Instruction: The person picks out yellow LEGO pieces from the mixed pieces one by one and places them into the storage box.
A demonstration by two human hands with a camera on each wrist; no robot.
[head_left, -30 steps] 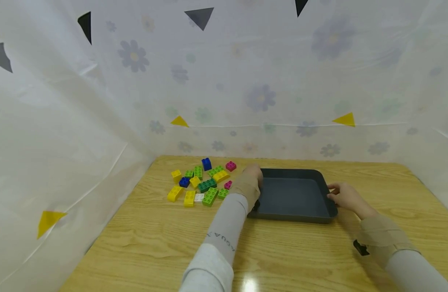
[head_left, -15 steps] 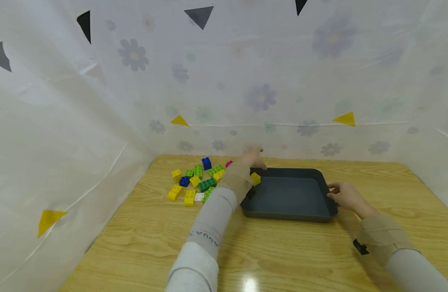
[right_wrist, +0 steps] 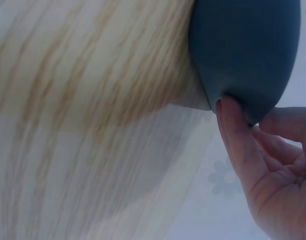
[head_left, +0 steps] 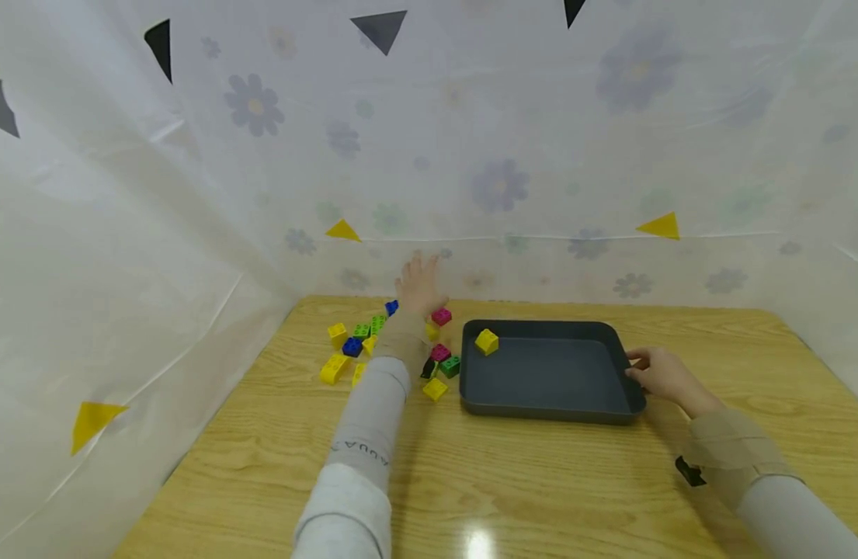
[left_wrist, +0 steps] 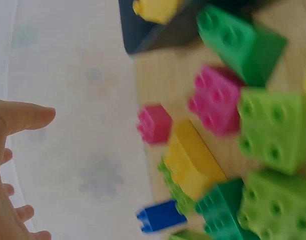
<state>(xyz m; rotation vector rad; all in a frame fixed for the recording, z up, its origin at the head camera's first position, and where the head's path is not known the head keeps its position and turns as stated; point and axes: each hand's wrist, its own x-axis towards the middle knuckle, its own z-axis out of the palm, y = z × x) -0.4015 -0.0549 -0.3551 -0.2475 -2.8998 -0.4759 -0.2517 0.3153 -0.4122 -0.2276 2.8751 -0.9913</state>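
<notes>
My left hand (head_left: pixel 419 289) is over the far side of the toy building bricks, fingers spread and holding nothing. In the left wrist view, its thumb (left_wrist: pixel 35 115) stands apart from the bricks, which include a yellow brick (left_wrist: pixel 190 160), a pink brick (left_wrist: pixel 216 100) and a green brick (left_wrist: pixel 243 42). A dark grey tray (head_left: pixel 550 414) lies to the right, with one yellow brick (head_left: pixel 487 341) in its far left corner. My right hand (head_left: pixel 666 380) grips the tray's right edge; the right wrist view shows thumb and fingers at the rim (right_wrist: pixel 245 55).
More bricks lie left of the tray, among them a yellow brick (head_left: pixel 335 369), a blue brick (head_left: pixel 352 347) and a yellow brick (head_left: pixel 435 389) near the front. My left forearm hides part of the pile. A flower-patterned white sheet (head_left: pixel 498 140) hangs behind the wooden table (head_left: pixel 540 489).
My left hand has let go of a yellow brick in the tray and moved left over the pile, its fingers opening out. My right hand has stayed at the tray's edge.
</notes>
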